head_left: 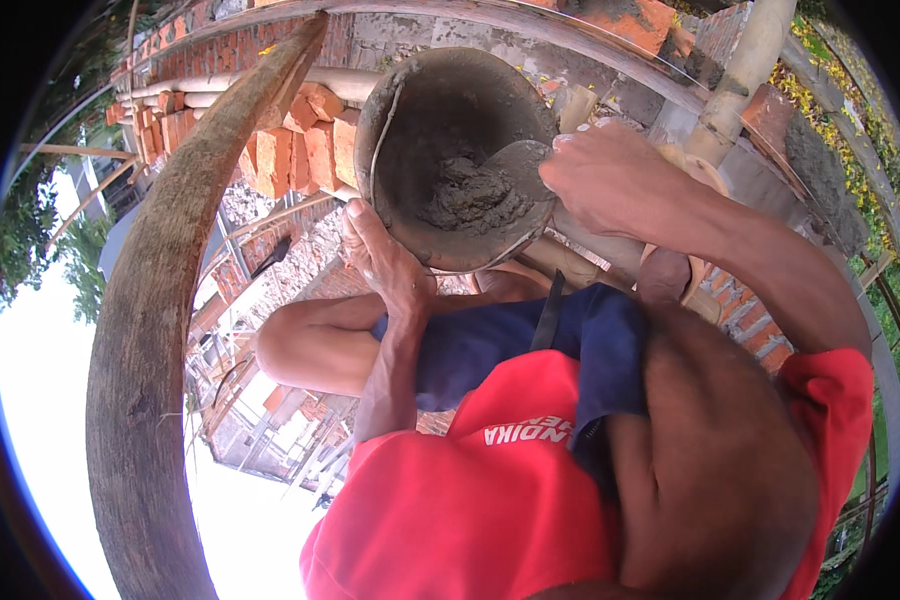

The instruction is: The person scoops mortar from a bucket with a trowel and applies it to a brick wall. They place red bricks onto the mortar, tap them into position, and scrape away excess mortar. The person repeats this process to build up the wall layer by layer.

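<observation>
A round bucket (pixel 407 135), grey with dried cement, is tilted so that its mouth faces me. Wet grey mortar (pixel 470 198) lies along its lower inside wall. My left hand (pixel 388 262) steadies the bucket at its lower left side; the thumb shows, while some fingers are hidden against the bucket. At the right rim, my right hand (pixel 598 168) is closed around a trowel, whose handle is hidden in the fist. The trowel's mortar-smeared blade (pixel 519 167) reaches into the bucket and touches the mortar.
Orange bricks (pixel 300 150) are stacked just left of the bucket. A thick wooden pole (pixel 145 340) rises on my left, and another pole (pixel 745 80) stands at the far right. Mortar-covered brickwork (pixel 820 170) is on the right. Below left is a drop with rubble.
</observation>
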`<action>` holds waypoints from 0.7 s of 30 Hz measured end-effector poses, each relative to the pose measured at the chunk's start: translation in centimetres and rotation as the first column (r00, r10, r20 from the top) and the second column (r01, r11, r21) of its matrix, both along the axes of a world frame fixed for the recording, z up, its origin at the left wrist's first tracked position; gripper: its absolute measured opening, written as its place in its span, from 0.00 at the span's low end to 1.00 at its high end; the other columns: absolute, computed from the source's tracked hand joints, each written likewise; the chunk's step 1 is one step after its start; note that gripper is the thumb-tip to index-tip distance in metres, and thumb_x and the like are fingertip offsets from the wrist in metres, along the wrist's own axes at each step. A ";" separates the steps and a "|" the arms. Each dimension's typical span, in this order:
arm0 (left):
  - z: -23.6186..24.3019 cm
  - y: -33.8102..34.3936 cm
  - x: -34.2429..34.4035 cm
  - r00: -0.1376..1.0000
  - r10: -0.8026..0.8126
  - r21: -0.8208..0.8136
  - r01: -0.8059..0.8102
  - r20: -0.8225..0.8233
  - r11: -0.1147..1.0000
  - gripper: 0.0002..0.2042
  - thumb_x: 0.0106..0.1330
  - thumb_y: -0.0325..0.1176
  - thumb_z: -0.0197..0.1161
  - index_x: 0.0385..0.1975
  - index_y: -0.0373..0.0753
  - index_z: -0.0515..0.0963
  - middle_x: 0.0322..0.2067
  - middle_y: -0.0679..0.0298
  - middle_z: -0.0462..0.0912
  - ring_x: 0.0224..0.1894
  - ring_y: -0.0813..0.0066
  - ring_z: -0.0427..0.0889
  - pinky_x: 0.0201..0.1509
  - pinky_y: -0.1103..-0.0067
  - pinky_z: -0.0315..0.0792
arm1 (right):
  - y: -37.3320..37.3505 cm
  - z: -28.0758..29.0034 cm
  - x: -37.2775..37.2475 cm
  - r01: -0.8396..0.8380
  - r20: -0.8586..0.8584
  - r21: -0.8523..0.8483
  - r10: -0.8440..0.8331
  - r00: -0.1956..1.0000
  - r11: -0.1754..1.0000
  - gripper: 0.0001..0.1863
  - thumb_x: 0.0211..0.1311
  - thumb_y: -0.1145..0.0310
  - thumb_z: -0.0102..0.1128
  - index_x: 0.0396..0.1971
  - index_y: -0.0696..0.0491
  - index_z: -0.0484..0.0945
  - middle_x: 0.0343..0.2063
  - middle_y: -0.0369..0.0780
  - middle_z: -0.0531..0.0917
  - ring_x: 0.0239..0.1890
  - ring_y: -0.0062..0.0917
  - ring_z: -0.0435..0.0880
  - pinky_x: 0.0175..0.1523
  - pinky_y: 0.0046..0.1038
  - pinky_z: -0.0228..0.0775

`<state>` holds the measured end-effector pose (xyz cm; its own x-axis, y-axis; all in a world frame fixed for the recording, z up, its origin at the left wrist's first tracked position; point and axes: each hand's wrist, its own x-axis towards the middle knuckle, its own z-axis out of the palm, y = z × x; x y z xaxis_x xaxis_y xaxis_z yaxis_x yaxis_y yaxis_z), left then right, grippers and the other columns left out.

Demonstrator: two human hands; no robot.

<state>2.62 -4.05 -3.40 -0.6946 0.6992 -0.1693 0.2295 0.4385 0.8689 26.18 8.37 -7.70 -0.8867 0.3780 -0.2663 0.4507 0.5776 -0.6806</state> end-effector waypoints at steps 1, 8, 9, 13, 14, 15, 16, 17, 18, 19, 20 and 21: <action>0.1 0.0 0.0 0.998 -0.019 -0.030 0.017 -0.064 0.999 0.23 0.86 0.47 0.41 0.49 0.33 0.76 0.43 0.59 0.82 0.43 0.74 0.79 0.51 0.75 0.76 | -0.5 -0.1 0.0 0.013 0.037 -0.055 -0.011 0.999 0.998 0.05 0.47 0.74 0.66 0.24 0.59 0.87 0.26 0.52 0.87 0.33 0.46 0.89 0.37 0.42 0.81; 0.2 0.0 0.4 0.982 -0.094 -0.045 0.087 -0.167 0.995 0.23 0.86 0.46 0.39 0.49 0.31 0.76 0.44 0.59 0.81 0.45 0.72 0.77 0.54 0.74 0.73 | -3.4 -0.1 -2.0 0.222 0.052 -0.202 -0.216 0.975 0.954 0.08 0.47 0.73 0.63 0.24 0.61 0.87 0.26 0.54 0.86 0.33 0.49 0.89 0.37 0.45 0.81; 0.2 0.0 0.5 0.993 -0.063 -0.011 0.062 -0.100 0.998 0.23 0.86 0.45 0.39 0.49 0.31 0.76 0.44 0.58 0.81 0.46 0.72 0.77 0.55 0.74 0.72 | -3.4 -0.2 -2.1 0.237 0.024 -0.214 -0.237 0.971 0.948 0.07 0.47 0.73 0.63 0.24 0.61 0.86 0.27 0.55 0.86 0.33 0.50 0.89 0.37 0.45 0.81; 0.4 -0.1 0.5 0.996 0.015 0.053 -0.019 0.091 0.998 0.18 0.84 0.38 0.44 0.58 0.28 0.72 0.48 0.49 0.79 0.49 0.60 0.78 0.57 0.66 0.72 | -3.1 -1.0 -0.9 0.268 0.012 -0.318 -0.279 0.960 0.909 0.07 0.48 0.72 0.63 0.23 0.60 0.86 0.27 0.56 0.86 0.33 0.51 0.88 0.38 0.48 0.81; 0.6 -0.1 0.4 1.000 -0.004 -0.023 0.004 -0.012 1.000 0.21 0.84 0.43 0.44 0.57 0.29 0.74 0.48 0.53 0.80 0.49 0.65 0.78 0.57 0.69 0.73 | -3.0 -1.4 -0.3 0.301 0.009 -0.314 -0.314 0.949 0.900 0.07 0.47 0.72 0.63 0.23 0.60 0.86 0.26 0.56 0.85 0.33 0.52 0.88 0.37 0.48 0.80; 0.6 -0.1 0.3 0.991 -0.068 -0.071 0.060 -0.115 0.996 0.23 0.84 0.47 0.44 0.56 0.31 0.75 0.49 0.56 0.82 0.49 0.70 0.79 0.57 0.72 0.74 | -3.0 -1.7 0.4 0.304 0.008 -0.281 -0.315 0.949 0.910 0.08 0.47 0.71 0.63 0.24 0.60 0.86 0.26 0.55 0.86 0.34 0.51 0.88 0.38 0.48 0.80; 0.7 -0.1 0.2 0.968 -0.129 -0.119 0.105 -0.216 0.987 0.25 0.85 0.52 0.44 0.55 0.32 0.76 0.49 0.59 0.83 0.49 0.75 0.80 0.57 0.74 0.74 | -3.4 -1.9 0.5 0.315 -0.015 -0.237 -0.328 0.945 0.919 0.08 0.47 0.70 0.63 0.24 0.60 0.86 0.27 0.54 0.86 0.35 0.50 0.89 0.38 0.47 0.80; 0.7 0.0 0.2 0.973 -0.115 -0.129 0.090 -0.200 0.988 0.25 0.85 0.52 0.44 0.55 0.32 0.76 0.49 0.59 0.83 0.49 0.74 0.80 0.57 0.74 0.74 | -3.7 -2.2 0.7 0.333 -0.112 -0.183 -0.356 0.928 0.925 0.09 0.47 0.70 0.64 0.25 0.60 0.86 0.27 0.53 0.86 0.36 0.49 0.89 0.38 0.47 0.79; 0.7 -0.1 0.2 0.978 -0.100 -0.139 0.075 -0.185 0.987 0.26 0.85 0.52 0.44 0.56 0.32 0.76 0.49 0.59 0.82 0.49 0.74 0.80 0.57 0.74 0.74 | -4.1 -2.4 0.5 0.396 -0.283 0.075 -0.361 0.888 0.915 0.09 0.47 0.67 0.66 0.26 0.58 0.86 0.27 0.45 0.86 0.38 0.40 0.88 0.40 0.41 0.79; 0.8 -0.1 0.2 0.980 -0.079 -0.173 0.047 -0.185 0.984 0.25 0.85 0.52 0.45 0.56 0.32 0.76 0.49 0.58 0.82 0.49 0.74 0.79 0.57 0.75 0.74 | -4.4 -2.8 0.3 0.379 -0.303 0.263 -0.297 0.906 0.887 0.10 0.46 0.67 0.66 0.26 0.57 0.86 0.27 0.43 0.86 0.39 0.37 0.87 0.40 0.38 0.78; 0.7 -0.2 0.3 0.988 -0.045 -0.164 0.020 -0.151 0.986 0.25 0.85 0.52 0.45 0.56 0.32 0.76 0.49 0.58 0.82 0.49 0.74 0.79 0.57 0.75 0.74 | -4.6 -3.0 0.0 0.346 -0.335 0.434 -0.208 0.919 0.832 0.10 0.46 0.66 0.66 0.27 0.57 0.86 0.28 0.41 0.85 0.39 0.33 0.86 0.40 0.35 0.78; 0.8 -0.2 0.3 0.993 -0.010 -0.156 -0.009 -0.117 0.988 0.25 0.85 0.51 0.45 0.56 0.33 0.76 0.49 0.58 0.82 0.49 0.74 0.79 0.57 0.75 0.74 | -4.7 -3.2 -0.3 0.303 -0.344 0.587 -0.107 0.933 0.751 0.10 0.46 0.66 0.66 0.27 0.56 0.86 0.28 0.39 0.85 0.40 0.30 0.85 0.40 0.33 0.78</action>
<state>2.90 -4.24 -2.57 -0.7156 0.6710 -0.1941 0.3256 0.5663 0.7572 25.91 3.67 -10.85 -0.7643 0.5526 0.3322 0.4625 0.8289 -0.3148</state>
